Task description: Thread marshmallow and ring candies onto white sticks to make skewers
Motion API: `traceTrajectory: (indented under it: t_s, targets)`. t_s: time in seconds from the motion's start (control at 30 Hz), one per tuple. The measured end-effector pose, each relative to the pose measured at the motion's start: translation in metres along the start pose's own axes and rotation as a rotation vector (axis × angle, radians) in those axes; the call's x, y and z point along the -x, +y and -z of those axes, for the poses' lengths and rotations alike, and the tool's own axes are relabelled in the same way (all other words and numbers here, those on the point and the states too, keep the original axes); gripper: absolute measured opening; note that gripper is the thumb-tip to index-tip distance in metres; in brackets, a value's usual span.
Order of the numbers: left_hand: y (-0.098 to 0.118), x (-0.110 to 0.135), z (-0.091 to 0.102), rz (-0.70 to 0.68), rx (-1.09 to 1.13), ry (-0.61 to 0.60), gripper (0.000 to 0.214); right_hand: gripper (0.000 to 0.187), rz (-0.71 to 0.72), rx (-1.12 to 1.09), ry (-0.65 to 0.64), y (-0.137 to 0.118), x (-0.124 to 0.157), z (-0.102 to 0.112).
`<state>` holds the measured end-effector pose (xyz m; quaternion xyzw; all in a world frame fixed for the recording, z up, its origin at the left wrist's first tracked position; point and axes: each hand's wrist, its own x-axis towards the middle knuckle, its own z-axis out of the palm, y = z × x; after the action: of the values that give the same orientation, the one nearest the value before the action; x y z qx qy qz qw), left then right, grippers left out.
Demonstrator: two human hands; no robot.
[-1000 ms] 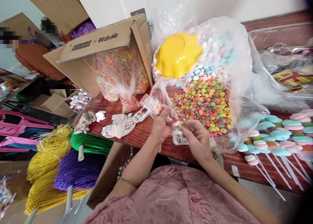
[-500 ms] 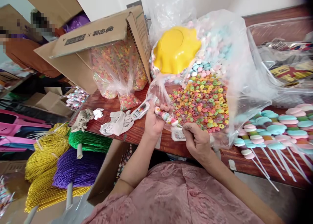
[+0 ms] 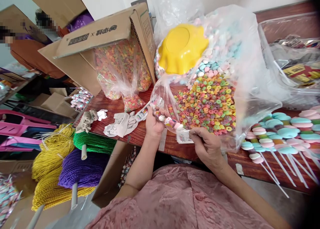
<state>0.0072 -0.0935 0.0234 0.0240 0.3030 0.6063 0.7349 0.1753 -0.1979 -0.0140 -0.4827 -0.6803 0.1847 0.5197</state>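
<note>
Far left, fat spools of glossy twisted cord point(image 3: 80, 169) in yellow, green and purple lie heaped below the dark red wooden table point(image 3: 140, 135). Up on it, a tipped corrugated cardboard box point(image 3: 100, 35), then a crumpled white cloth point(image 3: 121, 124) lying limp on the boards. Now the left hand point(image 3: 153, 124): fingers wrapped tight round a short skewer of pastel round candies point(image 3: 171, 122), held slantwise at the table's front edge. The right hand point(image 3: 207, 147) sits just beside the skewer's lower tip, fingertips pressed together; what they pinch is too small to tell. Behind both spreads a clear crinkled plastic bag of small multicoloured candy rings point(image 3: 207, 102), with a yellow scalloped plastic bowl point(image 3: 182, 48) upturned above. Far right, smooth pastel disc candies on thin white sticks point(image 3: 275, 135) lie side by side.
</note>
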Motion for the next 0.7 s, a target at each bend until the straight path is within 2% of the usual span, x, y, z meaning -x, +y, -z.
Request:
traceTrajectory:
  t_s: [0.17,0.3,0.5,0.6,0.7]
  targets:
    - [-0.011,0.015,-0.004,-0.050,-0.061,-0.056,0.045,0.018,0.157,0.187,0.039,-0.002,-0.002,-0.007]
    - [-0.024,0.023,-0.007,-0.058,-0.070,-0.093,0.039,0.026,0.242,0.256,0.035,-0.004,-0.001,-0.018]
    - [-0.021,0.018,-0.003,0.031,0.021,-0.029,0.045,0.028,0.174,0.170,0.003,-0.006,-0.004,-0.023]
    - [-0.014,0.013,-0.001,0.051,0.070,-0.014,0.050,0.045,0.162,0.140,-0.059,-0.004,-0.002,-0.022]
    - [-0.012,0.013,0.000,0.068,0.072,0.000,0.052,0.060,0.206,0.244,-0.126,0.002,0.002,-0.023]
